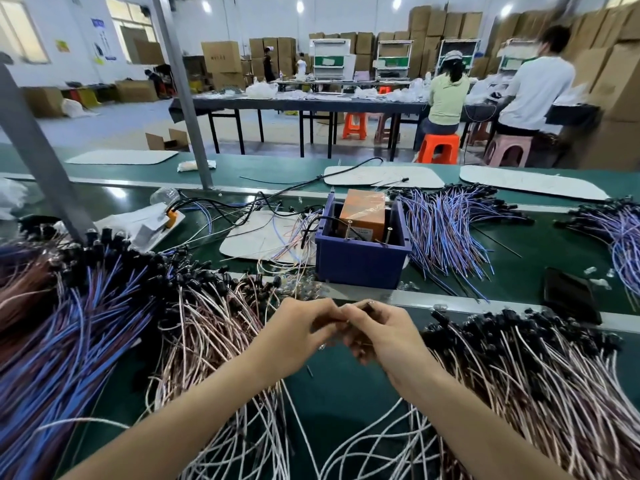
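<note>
Bin (362,268) sitting on desk (346,393), carton (363,213) standing inside. Cable heap (207,323) lying left before bin, second cable heap (519,368) right. Phone (568,299) lying right of bin, behind second cable heap.

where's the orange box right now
Head view: the orange box stands inside the blue bin at mid bench, straight beyond the left hand and right hand pinching a small black part, with purple-blue wires on its right.
</note>
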`<state>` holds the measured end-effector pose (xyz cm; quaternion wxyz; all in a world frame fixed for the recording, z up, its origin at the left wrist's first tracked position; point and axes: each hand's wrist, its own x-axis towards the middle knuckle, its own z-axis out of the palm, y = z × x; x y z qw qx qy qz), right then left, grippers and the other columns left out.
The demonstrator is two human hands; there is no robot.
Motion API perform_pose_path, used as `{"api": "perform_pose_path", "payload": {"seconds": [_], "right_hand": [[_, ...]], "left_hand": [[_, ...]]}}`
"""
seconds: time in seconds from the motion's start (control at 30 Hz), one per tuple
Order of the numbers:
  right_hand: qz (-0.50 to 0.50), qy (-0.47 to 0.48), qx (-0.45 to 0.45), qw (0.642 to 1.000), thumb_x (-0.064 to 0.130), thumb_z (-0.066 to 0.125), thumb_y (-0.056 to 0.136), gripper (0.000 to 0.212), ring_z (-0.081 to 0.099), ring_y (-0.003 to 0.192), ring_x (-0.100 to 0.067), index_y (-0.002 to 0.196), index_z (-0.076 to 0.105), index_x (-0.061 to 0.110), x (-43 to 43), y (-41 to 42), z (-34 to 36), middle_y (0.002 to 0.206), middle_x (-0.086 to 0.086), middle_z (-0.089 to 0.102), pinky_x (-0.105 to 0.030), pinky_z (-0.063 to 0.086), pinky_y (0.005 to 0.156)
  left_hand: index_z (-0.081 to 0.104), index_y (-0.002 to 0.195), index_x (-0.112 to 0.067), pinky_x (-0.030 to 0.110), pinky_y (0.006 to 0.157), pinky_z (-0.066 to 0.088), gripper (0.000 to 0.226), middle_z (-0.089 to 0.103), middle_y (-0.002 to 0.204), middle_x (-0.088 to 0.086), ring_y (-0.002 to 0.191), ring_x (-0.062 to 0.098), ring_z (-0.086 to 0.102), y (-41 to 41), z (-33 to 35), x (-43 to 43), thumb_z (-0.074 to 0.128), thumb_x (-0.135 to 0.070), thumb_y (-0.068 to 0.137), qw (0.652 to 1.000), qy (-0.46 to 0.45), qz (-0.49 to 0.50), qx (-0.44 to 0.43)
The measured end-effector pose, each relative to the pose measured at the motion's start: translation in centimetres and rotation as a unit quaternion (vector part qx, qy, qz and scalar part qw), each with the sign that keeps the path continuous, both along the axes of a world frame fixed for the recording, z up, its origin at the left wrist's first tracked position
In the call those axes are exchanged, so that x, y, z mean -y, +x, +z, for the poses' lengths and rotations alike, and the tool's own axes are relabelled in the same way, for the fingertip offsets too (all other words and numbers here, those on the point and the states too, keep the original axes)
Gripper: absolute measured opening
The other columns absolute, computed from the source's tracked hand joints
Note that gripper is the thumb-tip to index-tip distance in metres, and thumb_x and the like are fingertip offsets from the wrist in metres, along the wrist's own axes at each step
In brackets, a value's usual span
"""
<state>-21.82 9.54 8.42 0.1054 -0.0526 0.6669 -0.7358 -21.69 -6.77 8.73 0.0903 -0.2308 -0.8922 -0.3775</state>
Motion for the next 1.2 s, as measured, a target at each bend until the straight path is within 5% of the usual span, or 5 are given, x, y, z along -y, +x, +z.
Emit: {"api": "perform_pose_path", "payload": {"seconds": [0.57,0.77,0.97,1.07,1.2], "right_hand": [[-0.33,-0.189,-0.059,0.923,0.017,0.056,0.094,0.017,0.058,0.048,-0.004,0.079,0.064,0.012,-13.7,-3.5,4.8,0.055,0.005,0.066,-0.014,0.045,0.045],[-0.324,-0.133,-0.021,0.936,0.011,0.052,0.094,0.017,0.057,0.042,-0.002,0.08,0.063,0.009,-16.5,-4.2,4.1,0.051,0.005,0.065,-0.011,0.045,0.043],[-0.035,0.087,0.093,0.991,-0.001,0.066,0.071,0.011,0.064,0.053,-0.014,0.082,0.063,-0.001,-15.2,-3.4,2.4,0.073,-0.017,0.071,-0.019,0.052,0.047],[0.011,0.056,0.104,0.993,0.0,0.068,0.065,0.022,0.064,0.058,-0.017,0.086,0.06,0.0,-13.7,-2.8,2.0,0.079,-0.02,0.07,-0.022,0.054,0.052],[0.02,0.024,0.079,0.996,-0.005,0.057,0.085,0.023,0.062,0.057,-0.019,0.104,0.064,0.007,-11.4,-2.2,2.1,0.084,-0.02,0.071,-0.025,0.054,0.053]], "left_hand": [[0.073,0.071,-0.026,0.012,0.047,0.035,0.021,0.058,0.056,-0.004,0.046,0.003,0.044,-1.7,-0.3,6.2,0.062,-0.032,0.088,0.958,0.139,0.009,0.252],[0.058,0.059,-0.014,0.013,0.042,0.036,0.029,0.043,0.058,-0.001,0.046,0.008,0.04,-2.6,1.5,8.7,0.063,-0.031,0.082,0.818,0.492,0.04,0.295],[0.055,0.065,-0.013,0.027,0.066,0.058,0.017,0.073,0.092,0.006,0.074,0.018,0.069,-3.3,3.0,7.1,0.068,-0.021,0.074,0.656,0.714,0.071,0.235],[0.057,0.063,-0.012,0.03,0.065,0.059,0.02,0.066,0.065,0.003,0.067,0.018,0.07,-3.4,3.1,5.7,0.07,-0.023,0.073,0.669,0.697,0.124,0.226],[0.049,0.07,-0.012,0.014,0.04,0.036,0.032,0.041,0.052,0.001,0.042,0.01,0.038,-2.9,2.5,2.9,0.065,-0.038,0.078,0.785,0.528,0.127,0.299]]}}
